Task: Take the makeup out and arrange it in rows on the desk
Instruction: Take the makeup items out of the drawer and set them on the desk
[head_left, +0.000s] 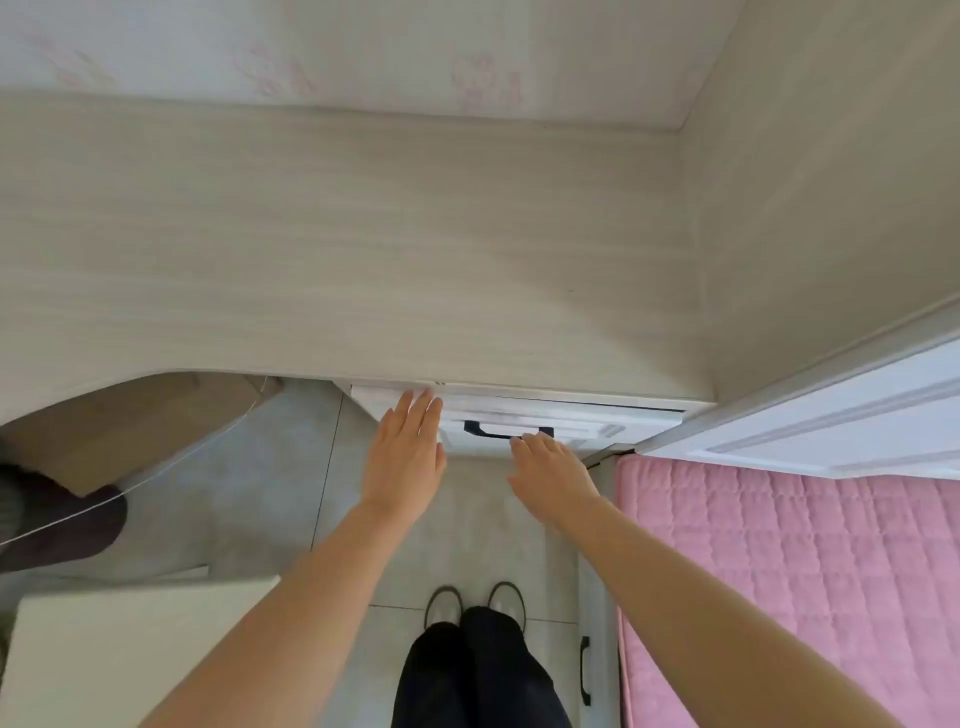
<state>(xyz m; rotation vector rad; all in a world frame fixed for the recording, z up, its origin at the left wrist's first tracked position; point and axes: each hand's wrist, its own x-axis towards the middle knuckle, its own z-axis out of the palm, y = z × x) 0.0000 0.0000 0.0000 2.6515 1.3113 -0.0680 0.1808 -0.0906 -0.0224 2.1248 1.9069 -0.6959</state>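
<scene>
Hands stretch forward from both bare forearms toward a white drawer front (571, 415) that sits just under the near edge of the table (337, 249). The left hand (402, 457) is flat, its fingers (423, 410) straight and held together, with the tips lying on the drawer front's upper left corner, right below the table edge. The right hand (553, 475) is loose and holds nothing. Its fingertips (524, 444) are at the lower edge of the black handle (506, 431), and whether they touch it cannot be told.

No makeup is in sight (where it lies cannot be told from this view). The tabletop is pale wood grain and runs back to a wall with faint pink flowered wallpaper (363, 47).

To the right, a pink quilted bed (805, 571) lies beside the drawer unit, with a white panel (857, 415) above it. A second black handle (585, 670) shows on the narrow white face next to the bed.

Below, the person's two light shoes (475, 605) stand on the grey tiled floor (249, 493), with dark trouser legs over them. At far left a dark-socked foot (67, 525) rests under the table's curved cut-out, crossed by a thin white cord (156, 478). A white board (130, 649) fills the lower left corner.
</scene>
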